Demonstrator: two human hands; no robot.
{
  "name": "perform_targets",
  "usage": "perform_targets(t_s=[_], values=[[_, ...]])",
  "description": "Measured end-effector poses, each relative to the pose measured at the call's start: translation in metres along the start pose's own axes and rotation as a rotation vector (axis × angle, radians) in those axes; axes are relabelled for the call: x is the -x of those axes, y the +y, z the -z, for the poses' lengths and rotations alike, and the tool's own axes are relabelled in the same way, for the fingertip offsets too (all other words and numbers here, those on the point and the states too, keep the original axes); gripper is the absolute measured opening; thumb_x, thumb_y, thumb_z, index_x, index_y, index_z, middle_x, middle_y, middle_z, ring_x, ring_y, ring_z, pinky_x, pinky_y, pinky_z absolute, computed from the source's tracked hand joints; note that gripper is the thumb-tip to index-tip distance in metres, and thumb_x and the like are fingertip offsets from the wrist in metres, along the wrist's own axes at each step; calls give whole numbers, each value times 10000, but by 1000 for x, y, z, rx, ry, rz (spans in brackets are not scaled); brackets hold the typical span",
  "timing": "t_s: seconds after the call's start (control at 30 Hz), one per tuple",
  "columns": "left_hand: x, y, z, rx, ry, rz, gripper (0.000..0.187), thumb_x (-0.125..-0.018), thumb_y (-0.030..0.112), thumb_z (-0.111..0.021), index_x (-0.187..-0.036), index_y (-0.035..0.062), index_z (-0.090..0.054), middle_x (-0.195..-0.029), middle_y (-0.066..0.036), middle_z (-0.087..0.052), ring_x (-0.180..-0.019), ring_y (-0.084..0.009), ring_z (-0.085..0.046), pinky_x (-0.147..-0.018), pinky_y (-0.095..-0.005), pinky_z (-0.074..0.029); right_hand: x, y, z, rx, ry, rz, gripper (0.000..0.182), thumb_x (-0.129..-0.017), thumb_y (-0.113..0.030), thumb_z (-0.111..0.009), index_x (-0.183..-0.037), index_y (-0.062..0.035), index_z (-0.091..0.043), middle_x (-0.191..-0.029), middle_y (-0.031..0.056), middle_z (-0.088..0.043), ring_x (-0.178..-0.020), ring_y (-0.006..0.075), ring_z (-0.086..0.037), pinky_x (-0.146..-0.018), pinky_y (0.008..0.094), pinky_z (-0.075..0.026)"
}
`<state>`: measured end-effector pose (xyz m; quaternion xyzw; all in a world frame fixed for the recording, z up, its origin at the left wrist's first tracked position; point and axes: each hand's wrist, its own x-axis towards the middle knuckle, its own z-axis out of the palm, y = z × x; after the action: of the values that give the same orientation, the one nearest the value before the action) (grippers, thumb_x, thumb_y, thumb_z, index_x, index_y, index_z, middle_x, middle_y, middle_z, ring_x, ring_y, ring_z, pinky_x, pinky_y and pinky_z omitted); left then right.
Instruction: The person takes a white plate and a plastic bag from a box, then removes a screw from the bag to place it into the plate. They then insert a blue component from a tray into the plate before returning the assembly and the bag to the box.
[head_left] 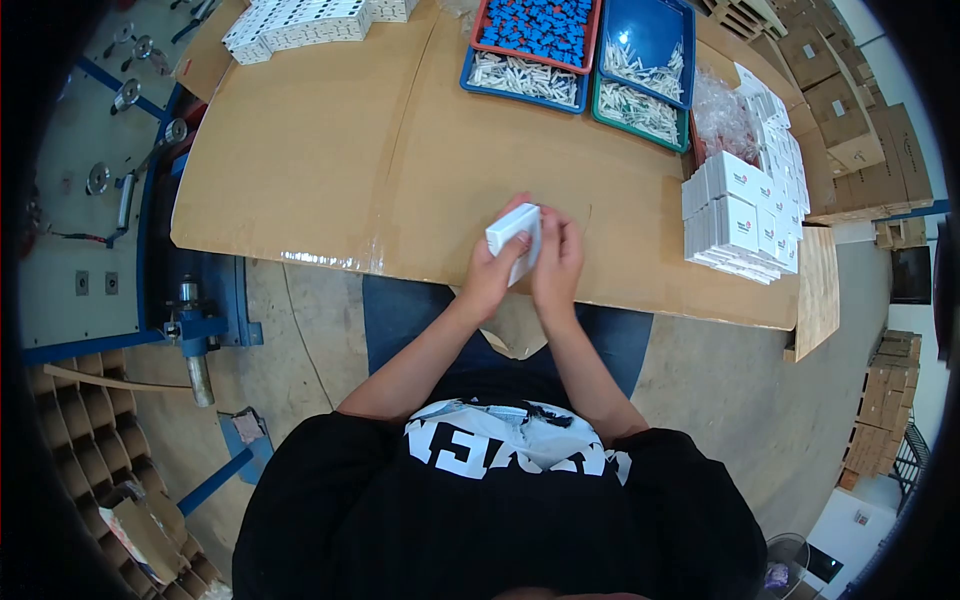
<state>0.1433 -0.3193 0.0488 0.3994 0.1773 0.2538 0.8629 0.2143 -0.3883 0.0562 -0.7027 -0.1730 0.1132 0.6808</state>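
Note:
A small white box [515, 243] is held upright between my two hands, just above the near edge of the cardboard-covered table [300, 170]. My left hand [488, 268] is closed around it, with the thumb across its front face. On the other side, my right hand [557, 255] has its fingers curled against the box's right edge; the fingertips are partly hidden behind it. What the box contains does not show.
Trays of small parts stand at the back: a red tray [480, 42] of blue pieces, a blue tray [465, 82], another blue tray [640, 22] and a green tray [600, 112]. White boxes [738, 222] are stacked at right, more white cartons [300, 28] at back left.

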Motion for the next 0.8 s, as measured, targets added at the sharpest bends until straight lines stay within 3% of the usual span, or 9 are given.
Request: perform_targets(t_s=[0.03,0.13,0.23,0.33,0.4,0.5,0.57,0.7,0.8], values=[[4,0,-4,-91,-112,-14,541,-1028,91,-506,-1550,25,-382,-1620,-96,-370,-1441,-211,-408,-1186,-361,-316,-9,-9,5,2,6,-7,412,-1074,-328,-526,-1132,52,-675,-1081,141,-695,-988,185,-656,-833,313,-518],[13,3,-21,-223,-198,-130,550,-1023,68,-493,-1552,-11,-362,-1682,-109,-225,-1513,-219,-291,-1201,-355,-280,-27,-23,15,35,-21,-138,569,-1079,-436,-486,-743,-9,-652,-626,7,-568,-596,86,-504,-543,288,-393],[13,9,-23,-280,-294,-174,557,-1016,48,-494,-1553,-15,-361,-1721,-112,-3,-1544,-225,-220,-1200,-361,-275,-24,-25,15,6,14,-56,585,-1079,-454,-482,-710,-21,-616,-608,1,-554,-582,78,-492,-529,284,-388],[15,5,-21,-369,-351,-206,565,-1015,42,-502,-1559,-3,-359,-1701,-146,-70,-1513,-227,-289,-1183,-355,-300,-24,-19,20,-5,59,-36,616,-1082,-431,-477,-666,8,-595,-563,19,-538,-562,103,-478,-513,321,-368],[17,-2,-24,-571,-135,-193,502,-1023,92,-562,-1503,-4,-447,-1531,-168,-419,-1354,-212,-493,-1105,-324,-394,-31,-22,28,61,15,-52,565,-1079,-412,-491,-723,7,-618,-615,34,-578,-599,108,-513,-542,316,-399],[14,-6,-15,-328,-11,60,399,-1024,182,-628,-1378,11,-561,-1215,-92,-639,-1135,-172,-618,-1017,-310,-476,-38,-19,28,88,-15,37,416,-1058,-355,-557,-870,5,-647,-770,52,-637,-711,106,-566,-633,286,-458],[8,-3,-10,-80,136,54,355,-1017,205,-648,-1317,24,-588,-1143,-59,-664,-1092,-158,-635,-985,-313,-502,-36,-10,30,54,5,133,333,-1040,-318,-609,-959,2,-653,-873,55,-656,-787,98,-584,-695,262,-485],[10,13,-7,340,231,125,275,-1010,199,-662,-1240,53,-624,-1111,-41,-673,-1077,-141,-639,-963,-358,-537,-12,-19,34,-105,-228,-217,300,-914,-120,-765,-1167,4,-661,-1049,72,-712,-1016,153,-651,-886,292,-515],[15,12,-7,55,287,36,382,-963,213,-722,-1289,58,-597,-1208,-81,-640,-1171,-171,-592,-1003,-349,-493,-11,-12,41,-448,-196,-295,279,-887,-30,-758,-1150,-4,-666,-1056,59,-722,-986,124,-659,-856,292,-525]])
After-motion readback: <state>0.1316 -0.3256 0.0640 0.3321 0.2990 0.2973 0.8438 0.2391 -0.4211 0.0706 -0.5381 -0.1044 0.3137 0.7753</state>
